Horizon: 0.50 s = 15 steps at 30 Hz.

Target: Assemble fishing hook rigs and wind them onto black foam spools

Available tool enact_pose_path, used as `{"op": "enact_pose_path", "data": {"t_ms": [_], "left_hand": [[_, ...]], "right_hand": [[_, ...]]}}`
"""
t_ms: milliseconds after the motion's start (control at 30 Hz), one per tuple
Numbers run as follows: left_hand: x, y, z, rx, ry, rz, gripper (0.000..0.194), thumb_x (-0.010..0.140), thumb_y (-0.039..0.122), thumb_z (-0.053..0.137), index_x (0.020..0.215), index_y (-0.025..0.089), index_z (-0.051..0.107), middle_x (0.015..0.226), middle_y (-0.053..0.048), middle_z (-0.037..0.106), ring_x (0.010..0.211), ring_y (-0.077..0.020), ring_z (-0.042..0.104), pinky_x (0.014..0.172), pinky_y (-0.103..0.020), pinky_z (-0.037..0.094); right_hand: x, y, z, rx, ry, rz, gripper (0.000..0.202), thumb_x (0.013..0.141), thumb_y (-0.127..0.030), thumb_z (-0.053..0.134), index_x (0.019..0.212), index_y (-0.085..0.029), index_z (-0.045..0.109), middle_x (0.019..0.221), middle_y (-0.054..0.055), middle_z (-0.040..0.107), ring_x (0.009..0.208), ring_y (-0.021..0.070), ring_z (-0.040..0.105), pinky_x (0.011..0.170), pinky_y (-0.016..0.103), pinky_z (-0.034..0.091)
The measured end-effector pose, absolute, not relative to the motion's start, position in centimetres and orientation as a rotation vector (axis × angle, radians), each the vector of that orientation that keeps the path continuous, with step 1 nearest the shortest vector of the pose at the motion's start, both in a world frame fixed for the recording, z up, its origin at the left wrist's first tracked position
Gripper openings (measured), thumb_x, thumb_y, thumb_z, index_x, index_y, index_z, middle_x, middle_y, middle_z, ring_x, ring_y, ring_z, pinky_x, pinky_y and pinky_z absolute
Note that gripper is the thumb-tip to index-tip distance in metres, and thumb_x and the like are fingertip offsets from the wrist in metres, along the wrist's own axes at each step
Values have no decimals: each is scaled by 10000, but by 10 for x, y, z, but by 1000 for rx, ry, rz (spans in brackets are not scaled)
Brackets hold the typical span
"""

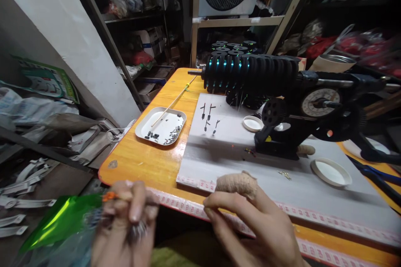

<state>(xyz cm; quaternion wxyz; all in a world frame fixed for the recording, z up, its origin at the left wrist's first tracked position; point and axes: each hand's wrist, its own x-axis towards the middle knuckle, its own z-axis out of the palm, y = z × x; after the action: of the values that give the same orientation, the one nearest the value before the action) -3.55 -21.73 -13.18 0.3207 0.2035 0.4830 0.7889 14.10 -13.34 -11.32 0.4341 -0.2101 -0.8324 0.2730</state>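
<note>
At the table's front edge my left hand [125, 212], smeared by motion, is closed. A bundle of thin dark strands with shiny tips [138, 231] shows at its palm, and a small orange piece [109, 196] sticks out by its fingers. My right hand [257, 221] is to the right with thumb and forefinger pinched together; whatever may be between them is too small to see. A tan wrap [237, 184] covers one of its fingers. Several small dark stemmed parts [209, 111] lie on the white board [203, 154] beyond my hands.
A white tray [145, 121] with small dark pieces and a thin stick [173, 102] stands at left. A black machine with a ribbed roller [250, 73] fills the back right. Round white lids [331, 172] and tiny brass-coloured parts [284, 175] lie near it. Measuring tape [184, 205] runs along the edge.
</note>
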Motion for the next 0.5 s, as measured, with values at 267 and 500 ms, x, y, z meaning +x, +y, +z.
{"op": "enact_pose_path", "data": {"t_ms": [267, 500], "left_hand": [[-139, -199, -139, 1605, 2663, 763, 246, 901, 499, 565, 957, 284, 670, 1123, -63, 704, 878, -324, 682, 709, -421, 460], [-151, -196, -131, 1474, 2467, 1280, 579, 844, 620, 605, 1273, 232, 597, 1249, -107, 521, 1007, -310, 621, 831, -457, 539]], "right_hand": [[137, -130, -107, -583, -2075, 860, 155, 886, -31, 548, 876, -173, 609, 814, 24, 582, 748, 119, 589, 664, 215, 498], [137, -125, -110, -654, -2061, 911, 145, 893, -95, 638, 877, -190, 746, 732, 15, 562, 716, 132, 580, 577, 216, 445]]}}
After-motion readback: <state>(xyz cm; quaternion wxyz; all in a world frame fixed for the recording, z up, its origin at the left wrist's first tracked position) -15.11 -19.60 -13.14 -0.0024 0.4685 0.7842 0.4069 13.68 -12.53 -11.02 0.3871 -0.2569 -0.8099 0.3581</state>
